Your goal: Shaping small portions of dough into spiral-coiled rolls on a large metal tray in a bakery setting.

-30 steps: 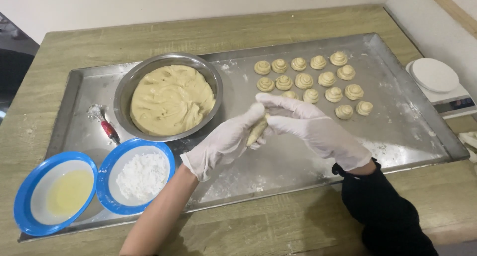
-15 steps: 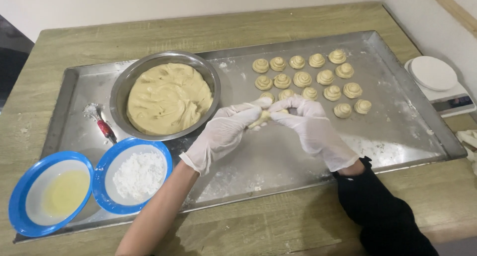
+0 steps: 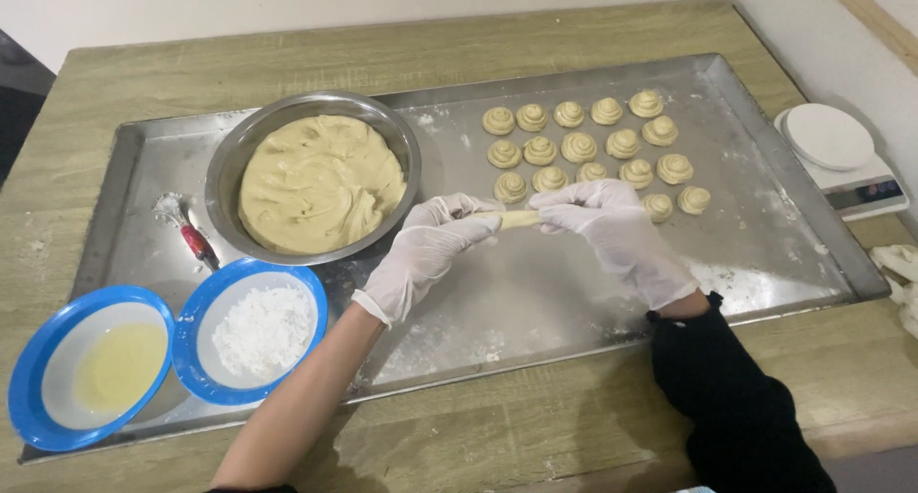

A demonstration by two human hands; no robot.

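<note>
Wood table [image 3: 574, 34], big steel tray [image 3: 765, 254] on it, floury. Steel bowl [image 3: 229, 158] on tray left-centre, full of pale dough [image 3: 316, 182]. Two blue dishes at front left: one with flour [image 3: 263, 330], one with yellowish liquid, likely oil [image 3: 115, 364]. White scale [image 3: 841, 158] off the tray's right edge. Red-handled tool [image 3: 198, 244] just left of the bowl. Fifteen or so coiled dough pieces [image 3: 579, 147] in rows at tray back right.

Both hands gloved, above tray centre, near the front row of coils. Left hand [image 3: 426, 254] and right hand [image 3: 617, 230] are each closed narrow around one end of a short dough rope [image 3: 519, 219], held level between them, off the tray.

Judgement: step is shaping the rope for coiling. To do it well: light even finger pressure, keep thickness uniform end to end, don't stretch until it thins or tears in the middle, keep gloves dusted so it doesn't stick, then wind it tight to match the finished ones.
</note>
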